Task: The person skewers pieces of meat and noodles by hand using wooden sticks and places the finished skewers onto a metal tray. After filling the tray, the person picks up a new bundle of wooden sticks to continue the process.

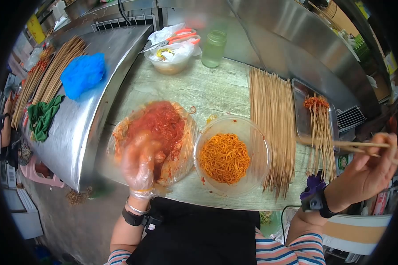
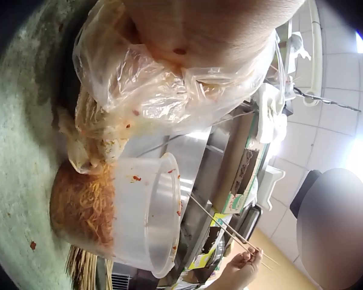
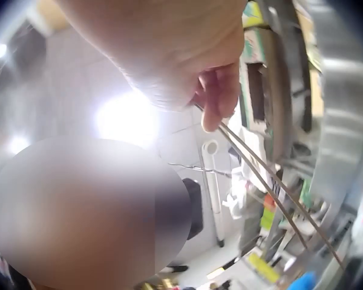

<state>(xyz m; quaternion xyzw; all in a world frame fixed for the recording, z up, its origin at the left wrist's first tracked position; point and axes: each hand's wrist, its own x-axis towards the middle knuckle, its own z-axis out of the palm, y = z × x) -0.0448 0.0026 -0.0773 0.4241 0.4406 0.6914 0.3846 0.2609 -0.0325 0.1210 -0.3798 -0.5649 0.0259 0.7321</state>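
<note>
My left hand (image 1: 139, 164), in a thin plastic glove smeared red, is blurred over a clear bowl of red sauced food (image 1: 163, 121). The left wrist view shows the glove (image 2: 169, 78) just above a clear bowl of orange shredded strips (image 2: 139, 211). That bowl (image 1: 225, 158) stands beside the red one. My right hand (image 1: 367, 170) is raised at the right and pinches a few thin bamboo skewers (image 1: 340, 144) that point left. In the right wrist view the fingers (image 3: 221, 96) clamp these skewers (image 3: 266, 175).
A wide pile of bare skewers (image 1: 272, 128) lies right of the bowls. A metal tray (image 1: 300, 110) holds loaded skewers. Behind are orange scissors (image 1: 179, 39) on a bagged bowl and a green jar (image 1: 214, 48). The steel counter (image 1: 88, 128) carries a blue bag (image 1: 83, 74) and a green cloth (image 1: 44, 115).
</note>
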